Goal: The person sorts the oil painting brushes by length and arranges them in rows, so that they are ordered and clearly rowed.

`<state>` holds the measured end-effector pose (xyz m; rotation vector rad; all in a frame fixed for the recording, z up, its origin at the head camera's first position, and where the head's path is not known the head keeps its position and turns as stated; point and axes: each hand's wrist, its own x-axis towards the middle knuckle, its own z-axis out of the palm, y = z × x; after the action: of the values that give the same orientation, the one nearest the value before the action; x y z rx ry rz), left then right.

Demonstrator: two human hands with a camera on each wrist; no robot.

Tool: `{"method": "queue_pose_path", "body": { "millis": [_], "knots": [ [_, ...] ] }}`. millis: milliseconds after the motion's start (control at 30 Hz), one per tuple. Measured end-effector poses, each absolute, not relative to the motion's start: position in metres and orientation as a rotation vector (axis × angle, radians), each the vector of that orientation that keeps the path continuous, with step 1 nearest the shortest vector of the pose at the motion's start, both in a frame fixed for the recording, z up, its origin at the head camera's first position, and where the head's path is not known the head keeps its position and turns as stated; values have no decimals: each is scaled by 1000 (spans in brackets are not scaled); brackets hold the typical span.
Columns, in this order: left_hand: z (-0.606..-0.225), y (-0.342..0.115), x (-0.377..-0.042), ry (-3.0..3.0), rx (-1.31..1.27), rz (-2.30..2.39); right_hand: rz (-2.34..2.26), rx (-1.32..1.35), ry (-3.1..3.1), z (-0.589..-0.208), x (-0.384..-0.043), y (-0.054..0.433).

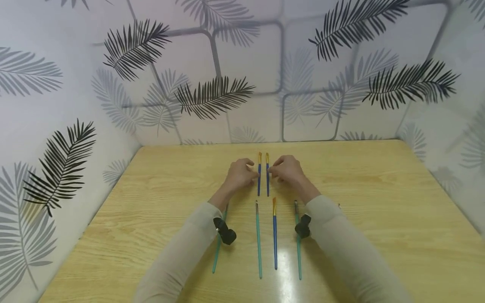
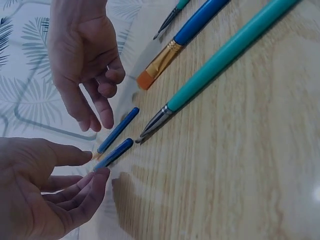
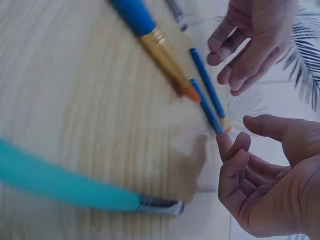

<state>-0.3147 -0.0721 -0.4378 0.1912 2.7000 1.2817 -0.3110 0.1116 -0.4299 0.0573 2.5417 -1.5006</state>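
Note:
Two short blue paintbrushes lie side by side near the table's back, bristles away from me: the left blue brush point(image 1: 259, 185) and the right blue brush point(image 1: 267, 185). My left hand point(image 1: 239, 174) is at the left one, a fingertip at its handle and the thumb held apart. From the other side, my right hand point(image 1: 289, 170) reaches the right one with a fingertip. In the right wrist view, a gap shows between the right thumb point(image 3: 260, 125) and the index finger. Neither brush is visibly pinched; both appear to lie on the wood.
Nearer me lie a blue brush point(image 1: 275, 240) with orange bristles and teal brushes: one in the middle point(image 1: 259, 244), one by the left forearm point(image 1: 217, 254), one by the right point(image 1: 299, 261). A small tip point(image 1: 339, 206) shows past the right sleeve. A patterned wall point(image 1: 250, 122) borders the table.

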Motion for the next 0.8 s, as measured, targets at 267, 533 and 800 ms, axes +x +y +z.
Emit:
{"method": "queue_pose_path", "body": {
  "millis": [267, 533, 800],
  "knots": [
    [-428, -70, -309, 2675, 238, 1332, -1718, 98, 2364, -416, -304, 116],
    [-413, -70, -296, 2653, 297, 1370, -1757, 64, 2303, -413, -295, 119],
    [-412, -75, -289, 2602, 299, 1436, -1755, 52, 2301, -417, -290, 126]
  ]
}}
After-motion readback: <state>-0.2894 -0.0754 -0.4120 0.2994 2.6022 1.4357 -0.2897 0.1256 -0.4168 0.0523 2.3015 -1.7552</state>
